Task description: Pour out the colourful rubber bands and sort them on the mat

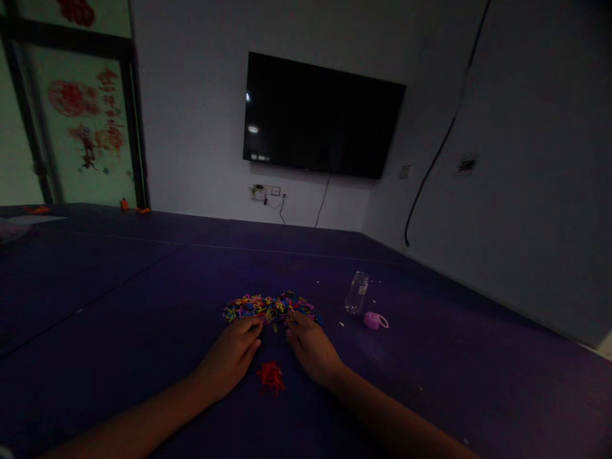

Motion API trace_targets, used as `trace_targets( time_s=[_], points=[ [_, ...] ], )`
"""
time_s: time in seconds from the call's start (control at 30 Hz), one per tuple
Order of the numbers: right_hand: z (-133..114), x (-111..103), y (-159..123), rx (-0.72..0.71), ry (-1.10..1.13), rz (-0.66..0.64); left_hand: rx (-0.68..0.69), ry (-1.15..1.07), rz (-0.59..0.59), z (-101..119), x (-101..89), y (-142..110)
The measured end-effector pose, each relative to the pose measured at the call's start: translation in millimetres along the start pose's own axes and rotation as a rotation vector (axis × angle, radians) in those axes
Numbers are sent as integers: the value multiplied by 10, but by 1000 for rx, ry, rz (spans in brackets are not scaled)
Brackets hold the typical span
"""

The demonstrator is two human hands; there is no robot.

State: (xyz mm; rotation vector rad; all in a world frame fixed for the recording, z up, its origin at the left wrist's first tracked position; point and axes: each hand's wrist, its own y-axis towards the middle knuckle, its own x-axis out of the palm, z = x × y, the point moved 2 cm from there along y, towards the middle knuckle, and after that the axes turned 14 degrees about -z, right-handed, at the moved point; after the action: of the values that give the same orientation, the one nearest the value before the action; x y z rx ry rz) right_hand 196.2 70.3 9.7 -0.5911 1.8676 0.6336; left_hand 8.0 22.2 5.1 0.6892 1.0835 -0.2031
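The left grip (234,347) and right grip (313,347) rested, fingers slightly bent, at the near edge of a pile of small multicoloured clips (270,310); whether either pinched a piece could not be told. Between and nearer than both grips, a heap of red pieces (271,376) lay on the purple surface (157,306). Right of and beyond the right grip were a clear bottle (356,293) and, just beside it, a pink looped lid (371,320). Well beyond both grips hung a dark television (325,115).
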Motion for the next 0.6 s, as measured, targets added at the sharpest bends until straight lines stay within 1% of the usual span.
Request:
trace_targets(
  time_s=[0.13,0.23,0.27,0.4,0.5,0.6],
  points=[
    [-18,-22,-11,-16,10,1,78,-113,127,49,-61,9],
    [-23,-26,-21,-20,6,9,210,-153,158,136,-97,-12],
    [-23,-25,-23,-21,4,10,267,-146,152,171,-105,-26],
    [-21,-22,-21,-25,3,7,441,-61,30,281,-108,-85],
    [-16,-19,-17,-33,6,3,496,-27,-52,305,-96,-104],
    [-7,-10,-17,-48,18,9,491,-25,-79,318,-95,-99]
  ],
)
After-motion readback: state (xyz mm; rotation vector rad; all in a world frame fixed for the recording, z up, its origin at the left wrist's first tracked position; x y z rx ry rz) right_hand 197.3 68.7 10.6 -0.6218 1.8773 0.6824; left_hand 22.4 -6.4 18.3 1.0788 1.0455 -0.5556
